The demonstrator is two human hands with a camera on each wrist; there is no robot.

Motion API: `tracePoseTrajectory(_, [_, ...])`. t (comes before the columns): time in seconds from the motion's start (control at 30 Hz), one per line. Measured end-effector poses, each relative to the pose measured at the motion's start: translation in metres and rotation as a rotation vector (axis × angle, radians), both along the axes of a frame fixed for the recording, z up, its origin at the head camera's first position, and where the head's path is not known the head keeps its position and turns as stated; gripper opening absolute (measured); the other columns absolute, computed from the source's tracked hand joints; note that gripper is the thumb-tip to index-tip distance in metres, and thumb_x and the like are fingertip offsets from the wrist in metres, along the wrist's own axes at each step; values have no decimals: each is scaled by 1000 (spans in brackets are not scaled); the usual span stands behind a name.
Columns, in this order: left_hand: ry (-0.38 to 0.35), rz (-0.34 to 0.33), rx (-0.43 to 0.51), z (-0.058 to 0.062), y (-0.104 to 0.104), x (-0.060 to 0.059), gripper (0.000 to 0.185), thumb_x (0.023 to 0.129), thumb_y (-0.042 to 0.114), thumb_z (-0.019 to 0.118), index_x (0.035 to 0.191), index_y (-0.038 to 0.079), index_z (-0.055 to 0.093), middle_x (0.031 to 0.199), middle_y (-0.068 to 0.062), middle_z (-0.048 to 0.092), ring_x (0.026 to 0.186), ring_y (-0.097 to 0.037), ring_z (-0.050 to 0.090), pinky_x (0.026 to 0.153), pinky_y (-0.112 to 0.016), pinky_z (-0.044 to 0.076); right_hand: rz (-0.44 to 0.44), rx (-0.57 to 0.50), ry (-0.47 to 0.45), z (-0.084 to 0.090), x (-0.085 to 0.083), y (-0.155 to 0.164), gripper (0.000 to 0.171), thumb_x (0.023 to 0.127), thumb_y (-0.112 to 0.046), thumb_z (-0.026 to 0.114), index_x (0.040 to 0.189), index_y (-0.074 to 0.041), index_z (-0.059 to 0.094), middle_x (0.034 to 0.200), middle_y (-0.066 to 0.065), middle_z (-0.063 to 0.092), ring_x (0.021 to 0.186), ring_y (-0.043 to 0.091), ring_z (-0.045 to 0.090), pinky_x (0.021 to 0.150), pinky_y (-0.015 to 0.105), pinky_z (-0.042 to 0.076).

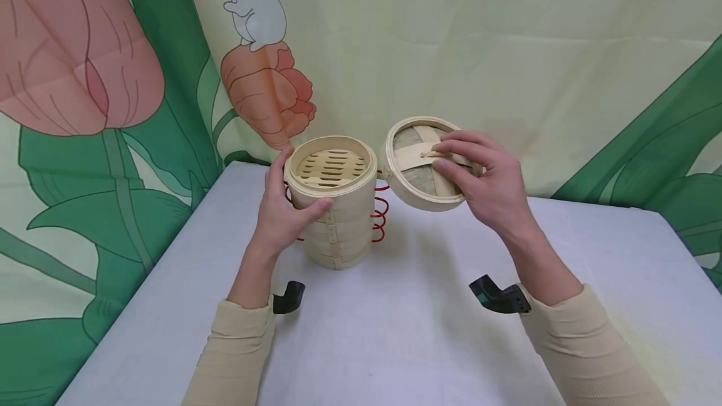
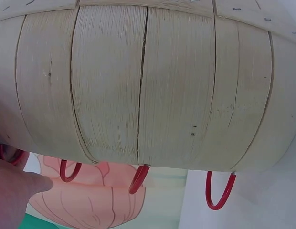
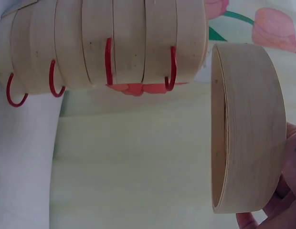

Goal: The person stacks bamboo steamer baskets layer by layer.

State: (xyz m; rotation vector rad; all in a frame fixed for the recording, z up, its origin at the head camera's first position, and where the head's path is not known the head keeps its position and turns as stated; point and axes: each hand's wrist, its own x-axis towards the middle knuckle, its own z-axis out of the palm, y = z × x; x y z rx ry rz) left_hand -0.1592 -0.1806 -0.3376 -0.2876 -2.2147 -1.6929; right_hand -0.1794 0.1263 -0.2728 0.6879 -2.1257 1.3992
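A stack of round bamboo steamer baskets (image 1: pixel 346 224) stands upright on the table, its slatted top tier uncovered. My left hand (image 1: pixel 279 202) grips the upper rim area, thumb across the front and fingers round the left side. To the right of the stack, my right hand (image 1: pixel 491 177) pinches the handle loop of the bamboo lid (image 1: pixel 405 158). That lid is tilted and held in the air beside the top tier. The right wrist view shows the lid (image 3: pixel 255 129) apart from the stack (image 3: pixel 100 43). Red wire loops (image 2: pixel 218 191) stick out from the baskets' sides.
A white-covered table (image 1: pixel 383 331) lies under the stack. Behind it hangs a pale curtain (image 1: pixel 479 49) printed with a rabbit, a carrot and tulips. Black camera mounts (image 1: pixel 499 296) sit at both wrists.
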Motion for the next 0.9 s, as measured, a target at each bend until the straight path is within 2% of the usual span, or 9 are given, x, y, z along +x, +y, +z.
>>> tracePoseTrajectory(0.33, [13, -13, 27, 0, 0, -1, 106, 73, 29, 83, 159, 12, 23, 153, -13, 25, 134, -24, 37, 105, -51, 38, 8, 1, -36, 11, 2, -13, 20, 85, 5, 78, 105, 2, 78, 117, 8, 67, 116, 14, 55, 95, 22, 46])
tracePoseTrajectory(0.9, [4, -8, 13, -1, 1, -1, 106, 74, 31, 82, 159, 13, 22, 153, -13, 24, 133, -24, 36, 102, -53, 42, 64, -5, 18, 21, 0, -39, 18, 83, 6, 79, 101, 0, 79, 113, 8, 69, 115, 14, 57, 97, 26, 45])
